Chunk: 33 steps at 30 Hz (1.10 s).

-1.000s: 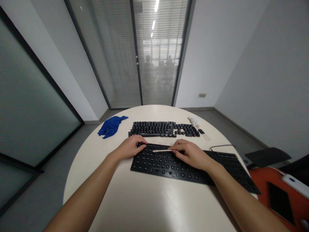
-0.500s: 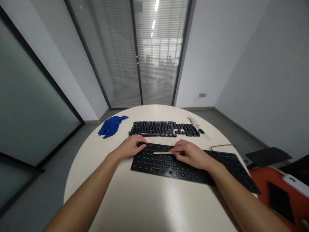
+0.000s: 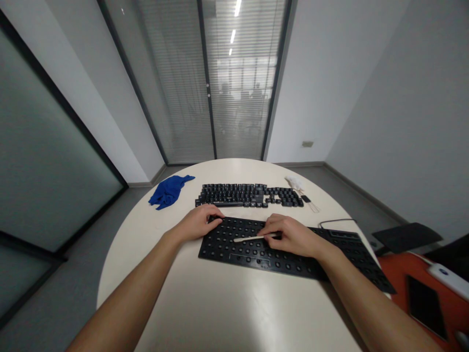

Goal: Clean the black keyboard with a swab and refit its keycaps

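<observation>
A black keyboard (image 3: 234,250) with its keycaps off lies slightly slanted across the round table, rows of bare switch posts showing. My left hand (image 3: 194,223) grips its upper left corner between thumb and fingers. Pinched in my right hand (image 3: 289,235) is a cotton swab (image 3: 247,239), its tip pointing left, low over the posts at the left part of the board. My right hand and forearm hide some of the keyboard's middle. Beyond it, the loose black keycaps (image 3: 234,193) are laid out in keyboard order.
A crumpled blue cloth (image 3: 170,190) lies at the back left of the table (image 3: 205,303). More cotton swabs (image 3: 294,184) and a small black piece (image 3: 305,199) are at the back right. A cable (image 3: 337,221) leaves the keyboard. An orange seat (image 3: 397,278) holds a phone (image 3: 425,303).
The swab's tip has come a little nearer to me and now tilts, as my right hand shifted slightly. My left hand and the keyboard stay in place.
</observation>
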Each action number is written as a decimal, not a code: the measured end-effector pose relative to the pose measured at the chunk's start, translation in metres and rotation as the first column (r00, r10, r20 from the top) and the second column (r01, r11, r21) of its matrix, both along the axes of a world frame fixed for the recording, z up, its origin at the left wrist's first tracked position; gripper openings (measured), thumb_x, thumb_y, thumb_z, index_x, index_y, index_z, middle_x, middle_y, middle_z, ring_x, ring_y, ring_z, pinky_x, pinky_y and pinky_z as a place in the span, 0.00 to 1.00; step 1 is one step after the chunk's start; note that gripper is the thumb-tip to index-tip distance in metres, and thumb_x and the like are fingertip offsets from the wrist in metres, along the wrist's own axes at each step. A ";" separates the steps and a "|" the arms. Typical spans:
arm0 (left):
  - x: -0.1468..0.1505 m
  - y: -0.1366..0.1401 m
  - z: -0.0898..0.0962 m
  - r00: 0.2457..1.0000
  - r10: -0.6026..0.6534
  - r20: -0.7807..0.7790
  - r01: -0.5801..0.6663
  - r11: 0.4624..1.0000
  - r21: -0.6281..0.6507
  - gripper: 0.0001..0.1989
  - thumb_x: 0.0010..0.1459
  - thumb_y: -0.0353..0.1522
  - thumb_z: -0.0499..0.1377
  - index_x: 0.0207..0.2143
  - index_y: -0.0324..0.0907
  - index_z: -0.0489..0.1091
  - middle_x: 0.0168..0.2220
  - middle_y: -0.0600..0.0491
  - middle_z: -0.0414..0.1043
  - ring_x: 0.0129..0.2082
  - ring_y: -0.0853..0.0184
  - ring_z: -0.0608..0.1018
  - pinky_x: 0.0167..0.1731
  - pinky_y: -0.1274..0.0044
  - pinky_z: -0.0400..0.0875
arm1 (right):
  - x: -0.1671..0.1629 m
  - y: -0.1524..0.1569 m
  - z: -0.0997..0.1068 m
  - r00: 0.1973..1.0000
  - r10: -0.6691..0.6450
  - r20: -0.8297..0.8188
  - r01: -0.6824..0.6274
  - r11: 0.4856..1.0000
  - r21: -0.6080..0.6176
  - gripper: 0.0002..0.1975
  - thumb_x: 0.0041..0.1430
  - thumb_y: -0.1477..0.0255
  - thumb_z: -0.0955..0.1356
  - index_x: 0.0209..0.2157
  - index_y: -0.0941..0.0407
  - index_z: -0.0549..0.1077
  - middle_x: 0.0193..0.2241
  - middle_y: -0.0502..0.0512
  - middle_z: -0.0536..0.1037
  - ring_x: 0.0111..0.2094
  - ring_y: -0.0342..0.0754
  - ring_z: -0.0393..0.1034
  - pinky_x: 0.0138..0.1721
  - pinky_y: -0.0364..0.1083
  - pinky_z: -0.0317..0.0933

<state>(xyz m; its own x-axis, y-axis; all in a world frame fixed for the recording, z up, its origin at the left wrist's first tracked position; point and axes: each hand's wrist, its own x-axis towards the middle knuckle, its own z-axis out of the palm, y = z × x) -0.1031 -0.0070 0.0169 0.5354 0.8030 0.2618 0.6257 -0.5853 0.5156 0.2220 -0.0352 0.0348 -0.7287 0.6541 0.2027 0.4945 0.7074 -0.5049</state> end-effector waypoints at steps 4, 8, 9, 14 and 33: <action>0.000 0.000 0.000 1.000 0.004 0.000 -0.004 1.000 -0.002 0.08 0.63 0.32 0.59 0.42 0.45 0.78 0.43 0.50 0.79 0.44 0.61 0.78 0.47 0.68 0.73 | 0.000 0.000 0.000 1.000 0.005 -0.004 -0.005 1.000 -0.008 0.14 0.57 0.80 0.69 0.41 0.54 0.83 0.33 0.55 0.80 0.37 0.50 0.72 0.42 0.48 0.65; -0.001 0.000 -0.001 1.000 0.006 -0.001 -0.006 1.000 -0.007 0.08 0.63 0.32 0.59 0.42 0.45 0.78 0.44 0.50 0.79 0.45 0.61 0.78 0.47 0.69 0.73 | 0.000 0.000 0.002 1.000 0.002 -0.001 -0.002 1.000 -0.011 0.14 0.56 0.80 0.69 0.41 0.54 0.83 0.33 0.55 0.80 0.37 0.50 0.72 0.41 0.48 0.65; -0.001 0.000 -0.001 1.000 0.006 -0.001 -0.006 1.000 -0.007 0.08 0.63 0.32 0.60 0.43 0.45 0.78 0.44 0.50 0.79 0.45 0.61 0.78 0.47 0.69 0.73 | 0.000 -0.001 0.003 1.000 0.000 -0.001 0.000 1.000 -0.011 0.14 0.56 0.80 0.69 0.40 0.54 0.83 0.33 0.55 0.80 0.37 0.50 0.72 0.41 0.48 0.65; -0.001 0.001 -0.003 1.000 0.006 0.010 -0.006 1.000 0.003 0.08 0.62 0.31 0.60 0.42 0.44 0.78 0.43 0.50 0.79 0.44 0.61 0.78 0.47 0.69 0.72 | 0.002 -0.001 0.005 0.999 0.009 -0.032 -0.009 1.000 -0.021 0.13 0.54 0.81 0.69 0.38 0.55 0.83 0.31 0.54 0.80 0.35 0.49 0.71 0.40 0.47 0.64; -0.001 0.000 -0.001 1.000 0.007 0.006 -0.007 1.000 -0.016 0.09 0.63 0.32 0.60 0.43 0.45 0.79 0.44 0.49 0.79 0.44 0.61 0.78 0.47 0.68 0.72 | 0.002 -0.003 0.002 0.997 0.038 -0.070 -0.045 0.993 -0.105 0.16 0.45 0.84 0.70 0.33 0.54 0.84 0.27 0.51 0.79 0.34 0.48 0.71 0.38 0.46 0.64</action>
